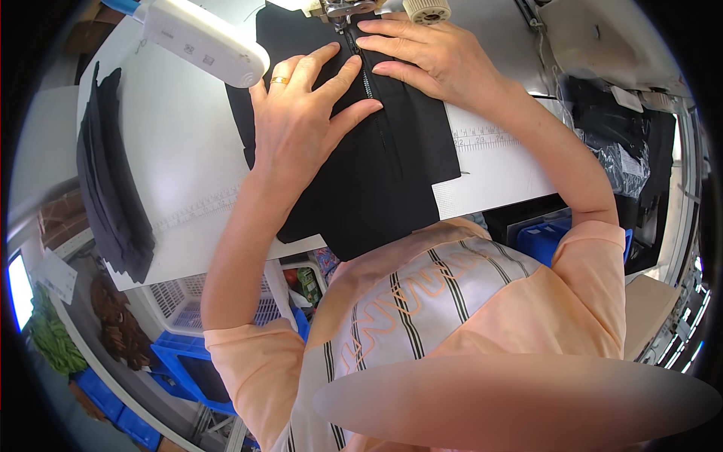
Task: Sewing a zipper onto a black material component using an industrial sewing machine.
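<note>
A black fabric piece [392, 203] with a metal-toothed zipper [367, 83] lies on the white sewing table [181, 135], its upper part at the sewing machine's presser foot [340, 22]. My left hand [305, 120] rests on the fabric left of the zipper, fingers spread, with a ring on one finger. My right hand [440, 60] lies on the fabric at the zipper's right, fingertips beside the teeth, fingers apart. Neither hand grips anything.
A white arm-like device [203, 41] hangs at upper left. Stacked dark fabric pieces [113, 181] lie left. Plastic-wrapped dark bundles [617, 158] sit right. Below the table are a white basket [181, 297], blue crates [188, 361] and green [49, 339] and brown cloth [113, 324].
</note>
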Tool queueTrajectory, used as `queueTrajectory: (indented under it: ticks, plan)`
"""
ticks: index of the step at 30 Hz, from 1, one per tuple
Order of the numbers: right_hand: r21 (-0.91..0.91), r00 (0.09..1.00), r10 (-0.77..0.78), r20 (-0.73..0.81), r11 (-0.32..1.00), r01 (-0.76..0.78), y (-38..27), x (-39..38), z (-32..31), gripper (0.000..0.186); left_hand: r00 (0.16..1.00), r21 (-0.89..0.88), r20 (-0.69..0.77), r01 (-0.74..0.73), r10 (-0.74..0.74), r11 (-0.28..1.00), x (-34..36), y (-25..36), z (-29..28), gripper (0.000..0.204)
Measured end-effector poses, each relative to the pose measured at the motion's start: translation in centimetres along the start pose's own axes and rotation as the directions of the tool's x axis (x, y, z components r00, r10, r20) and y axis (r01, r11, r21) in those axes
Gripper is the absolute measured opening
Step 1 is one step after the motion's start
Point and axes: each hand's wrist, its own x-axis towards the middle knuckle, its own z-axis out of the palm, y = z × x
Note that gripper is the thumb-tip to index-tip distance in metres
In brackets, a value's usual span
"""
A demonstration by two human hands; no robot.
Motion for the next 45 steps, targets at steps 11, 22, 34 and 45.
queueTrajectory:
  ticks: [11,22,34,45]
  plan:
    - [-0.053,1.0,-0.006,-0.021,0.999,0.005,-0.3,0.3,0.2,0.036,0.997,0.098,-0.056,-0.056,0.062,0.994,0.4,-0.6,0.2,0.046]
    - [-0.086,0.997,-0.004,-0.075,0.996,-0.003,0.2,0.6,1.0,0.032,0.996,0.06,-0.065,-0.06,0.063,0.996,1.2,-1.0,0.4,0.045]
    - [0.052,0.999,-0.005,-0.031,0.999,0.007,-0.4,1.5,-1.1,0.029,0.998,0.094,-0.054,-0.038,0.043,0.995,1.0,-1.1,0.6,0.046]
    - [0.271,0.953,0.298,-0.05,0.923,-0.275,0.4,3.2,1.0,0.02,0.995,0.136,-0.063,-0.066,0.075,0.988,1.0,-1.2,0.7,0.04]
